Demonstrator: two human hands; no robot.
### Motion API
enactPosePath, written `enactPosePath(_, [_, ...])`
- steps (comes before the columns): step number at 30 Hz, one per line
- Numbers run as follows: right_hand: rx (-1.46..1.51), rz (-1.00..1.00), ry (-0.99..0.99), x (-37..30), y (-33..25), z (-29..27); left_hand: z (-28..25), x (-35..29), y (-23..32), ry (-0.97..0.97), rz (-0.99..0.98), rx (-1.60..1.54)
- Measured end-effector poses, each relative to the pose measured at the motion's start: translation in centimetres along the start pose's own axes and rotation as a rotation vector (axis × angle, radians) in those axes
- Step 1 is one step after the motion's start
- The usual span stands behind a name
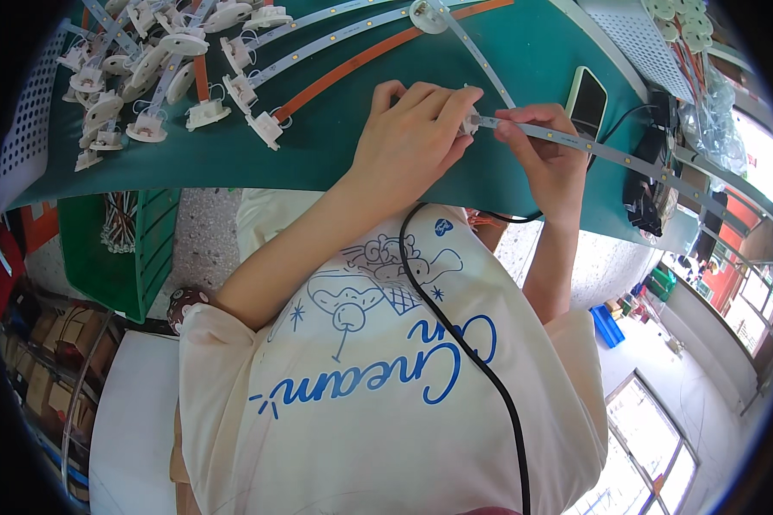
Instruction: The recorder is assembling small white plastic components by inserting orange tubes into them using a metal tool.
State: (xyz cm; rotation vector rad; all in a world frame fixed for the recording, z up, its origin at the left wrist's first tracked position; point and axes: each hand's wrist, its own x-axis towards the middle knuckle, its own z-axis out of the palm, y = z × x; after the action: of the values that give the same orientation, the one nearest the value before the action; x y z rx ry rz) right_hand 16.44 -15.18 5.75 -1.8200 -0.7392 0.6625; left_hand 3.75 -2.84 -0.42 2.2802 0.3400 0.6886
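Over the green work table (318, 163), my left hand (408, 142) is closed around a small white plastic end cap (468, 125), most of it hidden by the fingers. A pale LED strip (610, 154) runs from that cap off toward the right. My right hand (551, 159) pinches the strip between thumb and fingers, a short way from the cap. Just beyond my hands, another LED strip (477, 53) slants down from a round white cap (428, 15). An orange-brown strip (361, 64) with a white cap (266, 130) lies left of my left hand.
Capped strips form a heap (137, 69) at the far left, beside a white perforated tray (30, 129). A phone (587, 101), a black device (648, 172) and a clear plastic bag (717, 129) lie to the right. Below the table's left edge stands a green crate (116, 275). A black cable (481, 356) crosses my shirt.
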Motion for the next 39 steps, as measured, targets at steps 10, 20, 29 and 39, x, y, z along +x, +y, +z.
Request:
enactPosePath(10, [-0.243, -0.048, 0.097, -0.2, -1.2, 1.2, 0.1, 0.0, 0.0, 0.016, -0.005, -0.025])
enactPosePath(20, [-0.622, -0.165, 0.181, -0.8, -2.5, 3.2, 0.0, 0.1, 0.0, 0.012, -0.021, -0.107])
enactPosePath(29, [-0.67, -0.092, 0.198, -1.0, -3.7, 4.3, 0.2, 0.1, -0.2, 0.069, 0.014, -0.099])
enactPosePath(39, [-0.773, -0.053, 0.109, 0.5, -4.9, 4.2, 0.3, -0.2, -0.2, 0.034, -0.026, -0.142])
